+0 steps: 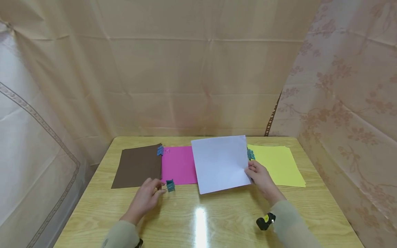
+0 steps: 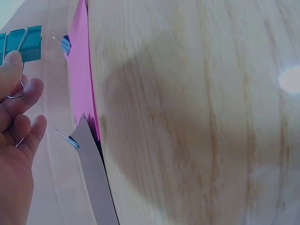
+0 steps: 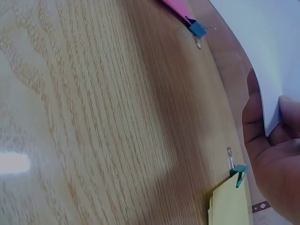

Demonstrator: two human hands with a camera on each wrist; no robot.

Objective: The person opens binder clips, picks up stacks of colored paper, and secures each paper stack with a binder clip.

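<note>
Between thumb and fingers, my left hand (image 1: 145, 197) pinches a teal binder clip (image 1: 170, 186) by its wire handles, above the table's front half. In the left wrist view the same binder clip (image 2: 29, 46) points away from the fingertips. White paper (image 1: 221, 165) is raised in front of the pink stack's right part; my right hand (image 1: 263, 178) pinches its lower right corner, thumb in front. The right wrist view shows this paper (image 3: 267, 35) slightly bent, and I cannot tell how many sheets it has. No clip shows on its visible edges.
A brown paper stack (image 1: 139, 167) has a blue clip (image 1: 160, 150) at its upper right corner. Beside it lies a pink stack (image 1: 180, 165), with a blue clip (image 3: 197, 29) on one corner. At right, a yellow stack (image 1: 279, 165) carries a teal clip (image 1: 251, 154). Curtains surround the table.
</note>
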